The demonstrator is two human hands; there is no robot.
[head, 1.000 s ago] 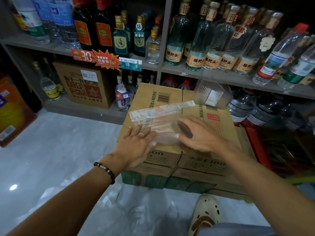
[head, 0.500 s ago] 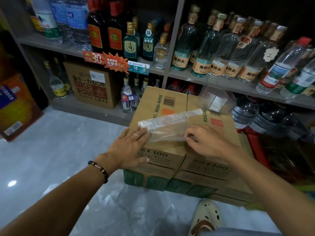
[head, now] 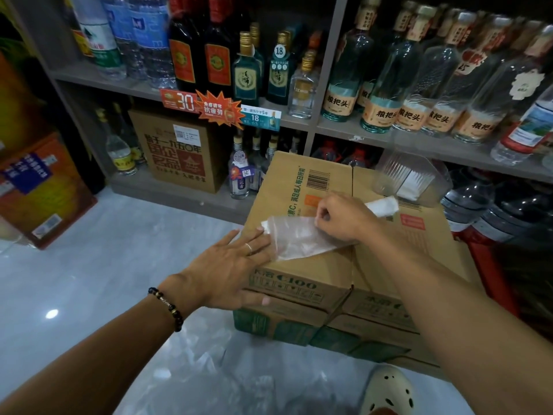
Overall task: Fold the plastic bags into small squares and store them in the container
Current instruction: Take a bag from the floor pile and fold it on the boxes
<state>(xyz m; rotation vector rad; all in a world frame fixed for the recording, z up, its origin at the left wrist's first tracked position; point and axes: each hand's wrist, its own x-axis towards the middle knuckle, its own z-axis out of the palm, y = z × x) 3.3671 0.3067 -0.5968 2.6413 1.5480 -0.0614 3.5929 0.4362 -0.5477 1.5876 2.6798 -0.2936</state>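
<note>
Now the fold is under way: where my right hand (head: 341, 218) pressed flat on the plastic bag (head: 302, 239) a second ago, it pinches the far edge and pulls it over toward 9 o'clock, so the sheet has narrowed into a strip. My left hand (head: 227, 271) stays open, fingers straight, pinning the bag's 9 o'clock end to the top of the carton (head: 413, 253). The clear container (head: 413, 178) waits at the carton's 1 o'clock corner. I judge several folds remain before storing.
</note>
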